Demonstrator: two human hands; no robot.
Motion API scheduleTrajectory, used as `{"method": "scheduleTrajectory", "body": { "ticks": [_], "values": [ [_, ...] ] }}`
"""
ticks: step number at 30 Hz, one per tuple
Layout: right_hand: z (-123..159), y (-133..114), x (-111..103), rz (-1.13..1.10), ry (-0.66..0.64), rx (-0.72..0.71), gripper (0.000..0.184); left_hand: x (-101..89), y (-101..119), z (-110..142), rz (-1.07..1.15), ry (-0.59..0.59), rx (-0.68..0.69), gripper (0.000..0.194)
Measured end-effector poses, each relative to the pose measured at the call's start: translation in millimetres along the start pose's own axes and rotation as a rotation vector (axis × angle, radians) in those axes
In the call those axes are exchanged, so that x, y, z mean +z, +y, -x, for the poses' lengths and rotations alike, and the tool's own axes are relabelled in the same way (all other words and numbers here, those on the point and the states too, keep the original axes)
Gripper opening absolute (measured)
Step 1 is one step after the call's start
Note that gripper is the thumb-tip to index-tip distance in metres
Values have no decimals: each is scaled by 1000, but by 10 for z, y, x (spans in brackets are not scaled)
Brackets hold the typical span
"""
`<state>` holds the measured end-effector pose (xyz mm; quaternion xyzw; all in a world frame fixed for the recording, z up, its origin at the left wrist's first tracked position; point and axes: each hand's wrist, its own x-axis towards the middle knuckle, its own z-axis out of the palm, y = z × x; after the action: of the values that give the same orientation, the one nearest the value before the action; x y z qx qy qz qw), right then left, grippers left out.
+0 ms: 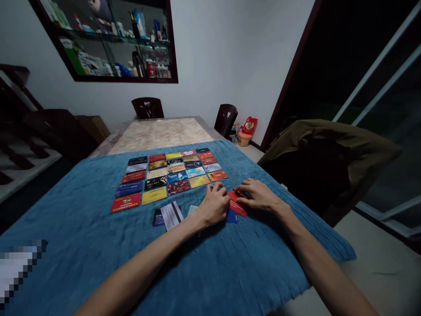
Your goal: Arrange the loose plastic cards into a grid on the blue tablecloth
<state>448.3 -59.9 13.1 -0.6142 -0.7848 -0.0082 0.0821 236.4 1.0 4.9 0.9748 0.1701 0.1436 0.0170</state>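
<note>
At the right end of the laid-out cards, my right hand (259, 195) has its thumb and fingers closed on a red card (237, 206), with a dark edge showing under the fingers. My left hand (213, 206) is beside the red card's left edge, its fingers curled downward. What those fingertips hold, if anything, is hidden. A blue card (232, 216) lies partly beneath the red one. Left of my left hand, a whitish card with a black stripe (171, 214) overlaps a dark blue card (158, 218). A pale card (192, 210) is partly covered by my left hand.
Several cards, among them a yellow card (154, 195) and a red card (125, 203), form rows on the blue cloth (98, 245). A jacket (329, 136) hangs over a chair at right. Dark chairs (148, 107) stand beyond the table. A blurred patch covers the lower left.
</note>
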Motion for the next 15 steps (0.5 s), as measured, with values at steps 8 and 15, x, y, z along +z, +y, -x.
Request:
{"method": "scheduleTrajectory", "body": {
  "ticks": [8,15],
  "values": [
    [-13,-133,49,-63,-27,-61,36,-44,11,-1,-32,-18,-40,22],
    [-26,-157,95,-216,24,-165,41,-132,-37,-10,22,-52,-115,22]
  ]
}}
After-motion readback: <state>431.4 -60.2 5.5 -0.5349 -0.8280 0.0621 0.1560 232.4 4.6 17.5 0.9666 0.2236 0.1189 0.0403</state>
